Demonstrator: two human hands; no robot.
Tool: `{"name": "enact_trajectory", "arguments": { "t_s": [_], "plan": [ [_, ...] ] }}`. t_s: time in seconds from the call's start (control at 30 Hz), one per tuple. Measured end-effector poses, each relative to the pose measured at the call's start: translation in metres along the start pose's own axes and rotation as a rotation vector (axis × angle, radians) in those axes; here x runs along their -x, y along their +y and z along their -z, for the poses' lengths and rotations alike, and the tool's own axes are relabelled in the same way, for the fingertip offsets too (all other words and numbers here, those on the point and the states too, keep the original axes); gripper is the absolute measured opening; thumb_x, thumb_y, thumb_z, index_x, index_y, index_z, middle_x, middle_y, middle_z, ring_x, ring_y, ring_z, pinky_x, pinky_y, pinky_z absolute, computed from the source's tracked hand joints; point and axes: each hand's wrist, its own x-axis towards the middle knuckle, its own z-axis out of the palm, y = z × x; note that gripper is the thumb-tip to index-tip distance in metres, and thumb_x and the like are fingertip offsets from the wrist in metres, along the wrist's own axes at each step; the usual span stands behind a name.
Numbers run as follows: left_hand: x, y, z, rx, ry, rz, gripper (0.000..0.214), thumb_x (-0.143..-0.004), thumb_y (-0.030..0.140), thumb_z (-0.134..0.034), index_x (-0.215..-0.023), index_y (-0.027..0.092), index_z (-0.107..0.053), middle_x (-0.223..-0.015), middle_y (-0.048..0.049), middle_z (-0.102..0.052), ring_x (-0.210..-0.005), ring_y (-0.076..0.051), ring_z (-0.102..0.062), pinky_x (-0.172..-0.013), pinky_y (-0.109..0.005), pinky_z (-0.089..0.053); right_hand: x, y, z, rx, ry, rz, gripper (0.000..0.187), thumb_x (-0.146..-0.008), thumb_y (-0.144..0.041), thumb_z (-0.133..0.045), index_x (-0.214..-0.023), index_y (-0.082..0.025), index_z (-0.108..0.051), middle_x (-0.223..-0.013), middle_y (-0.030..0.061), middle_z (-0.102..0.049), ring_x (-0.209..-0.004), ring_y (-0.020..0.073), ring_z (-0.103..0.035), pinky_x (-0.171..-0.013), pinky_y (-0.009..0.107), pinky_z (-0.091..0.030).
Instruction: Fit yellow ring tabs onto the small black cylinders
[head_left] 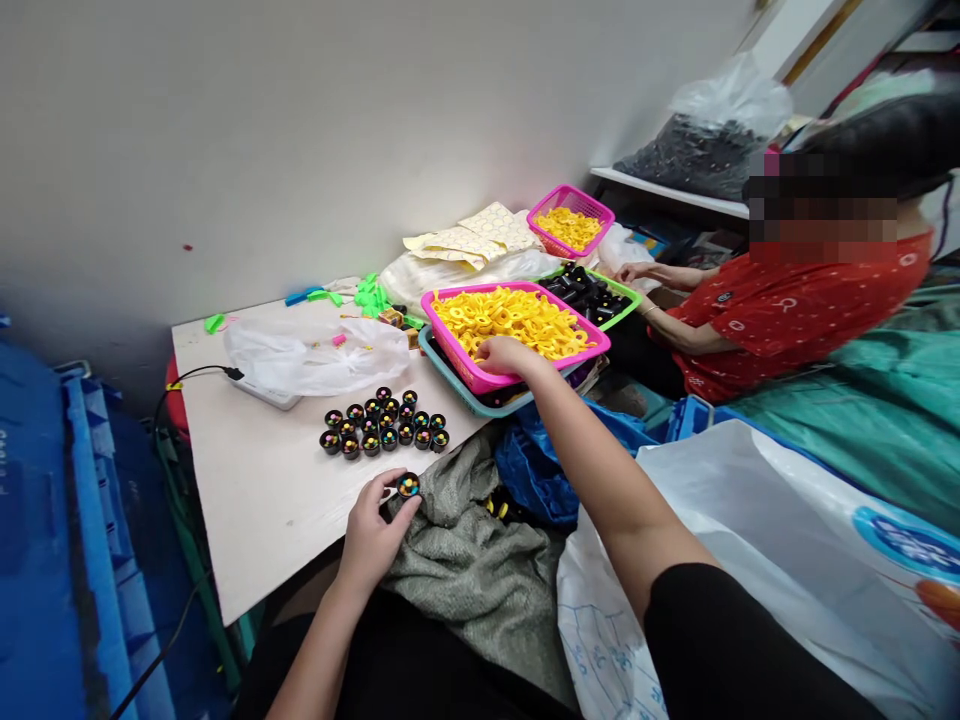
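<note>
My left hand [373, 532] grips a small black cup [408, 486] with coloured pieces inside, just off the table's near edge. My right hand [506, 355] reaches over the front rim of a pink plastic basket [480, 372] heaped with yellow plastic rings [510, 320], and its fingertips rest among them. Whether it holds a ring is hidden. The basket sits in a teal tray [457, 388]. Several similar black cups [382, 425] stand grouped on the white table [255, 500], between my hands and nearer my left.
A co-worker in a red shirt [780, 320] sits at the right, one hand [637, 272] near a green tray of black parts [592, 295]. A small pink basket of yellow rings [570, 222] stands behind. A white plastic bag [315, 355] lies on the table, and a grey cloth [472, 550] lies below it.
</note>
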Motion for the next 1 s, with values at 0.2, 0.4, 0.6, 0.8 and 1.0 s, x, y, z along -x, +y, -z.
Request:
{"name": "enact_trajectory", "arguments": {
  "t_s": [0.2, 0.4, 0.6, 0.8, 1.0],
  "plan": [
    [0.005, 0.004, 0.001, 0.059, -0.022, -0.021, 0.039, -0.084, 0.041, -0.060, -0.118, 0.022, -0.060, -0.119, -0.0090, -0.064, -0.110, -0.023, -0.061, -0.099, -0.042, -0.047, 0.002, 0.002, 0.007, -0.118, 0.261, -0.041, 0.017, -0.084, -0.031, -0.049, -0.079, -0.017, -0.058, -0.074, 0.0021, -0.062, -0.068, 0.0149, -0.054, -0.059, 0.025, -0.036],
    [0.010, 0.010, 0.004, 0.244, -0.047, -0.020, 0.039, -0.090, 0.039, -0.047, -0.125, 0.021, -0.054, -0.124, -0.0112, -0.060, -0.114, -0.024, -0.058, -0.099, -0.041, -0.045, 0.022, -0.002, 0.004, -0.866, 0.388, -0.053, 0.022, -0.074, -0.028, -0.059, -0.069, -0.024, -0.038, -0.053, -0.0073, -0.043, -0.051, 0.0113, -0.045, -0.053, 0.024, -0.036],
    [0.012, 0.016, 0.001, 0.384, -0.079, -0.059, 0.039, -0.093, 0.041, -0.042, -0.127, 0.022, -0.049, -0.117, -0.0100, -0.059, -0.108, -0.023, -0.058, -0.097, -0.039, -0.043, 0.100, -0.045, -0.033, -1.257, 0.182, 0.123, 0.045, -0.067, -0.057, -0.074, -0.068, -0.022, -0.046, -0.059, -0.0057, -0.048, -0.050, 0.0093, -0.042, -0.049, 0.023, -0.036],
    [0.015, 0.019, -0.002, 0.346, -0.095, -0.181, 0.040, -0.095, 0.045, -0.038, -0.123, 0.020, -0.050, -0.117, -0.0104, -0.057, -0.111, -0.025, -0.053, -0.099, -0.039, -0.041, 0.171, -0.083, -0.089, -1.600, -0.099, 0.016, 0.042, -0.062, -0.045, -0.083, -0.076, -0.022, -0.050, -0.058, -0.0080, -0.053, -0.050, 0.0091, -0.048, -0.051, 0.023, -0.042],
    [0.024, 0.020, -0.009, 0.323, -0.155, -0.253, 0.041, -0.096, 0.043, -0.037, -0.128, 0.019, -0.049, -0.126, -0.0108, -0.054, -0.117, -0.025, -0.050, -0.101, -0.038, -0.039, 0.198, -0.070, -0.114, -1.505, -0.319, 0.000, 0.041, -0.069, -0.038, -0.078, -0.102, -0.021, -0.060, -0.069, -0.0053, -0.061, -0.061, 0.0110, -0.058, -0.061, 0.025, -0.049]
  ]
}}
